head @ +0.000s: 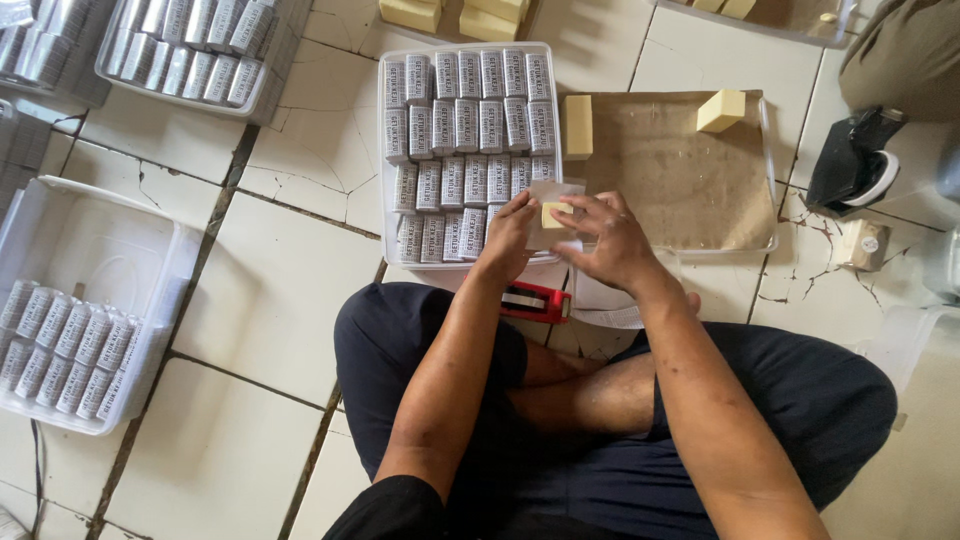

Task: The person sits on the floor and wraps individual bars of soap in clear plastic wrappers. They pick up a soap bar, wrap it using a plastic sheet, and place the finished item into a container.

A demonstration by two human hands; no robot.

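Hands meet above the tray (392, 150): left hand (508, 238) and right hand (608, 240) fingers pinch a yellow block (556, 214) in clear wrapper (552, 192).

- Soft, even daylight falls across the pale tiled floor (270, 300), with no harsh glare.
- Faint shadows gather just beneath the left hand (508, 240) and right hand (608, 238), and darker ones under the forearms.
- Wrapped bars in the tray (385, 150) beyond the hands read sharp.
- Far left of the hands, frame edges bend and soften slightly; the fingers show mild blur.
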